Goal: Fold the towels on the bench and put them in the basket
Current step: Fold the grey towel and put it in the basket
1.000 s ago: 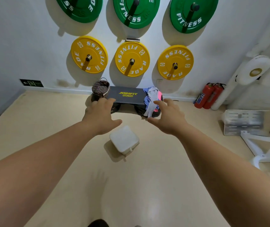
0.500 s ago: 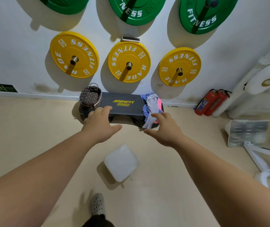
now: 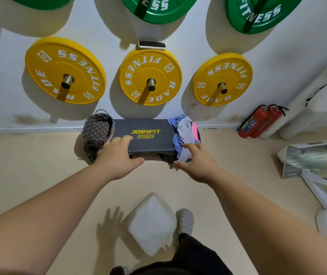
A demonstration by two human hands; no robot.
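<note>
Blue, grey, pink towels (image 3: pixel 184 133) — crumpled, heaped on the bench (image 3: pixel 154 126) end.

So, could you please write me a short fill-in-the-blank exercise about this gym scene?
1. The crumpled pile of blue, grey and pink towels lies at the ____ end of the dark grey JOINFIT bench.
2. The wicker basket with dotted fabric lining stands at the bench's ____ end.
3. The three round weight plates directly above the bench are ____.
4. The two fire extinguishers by the wall are ____.
Missing words: right, left, yellow, red.
</note>
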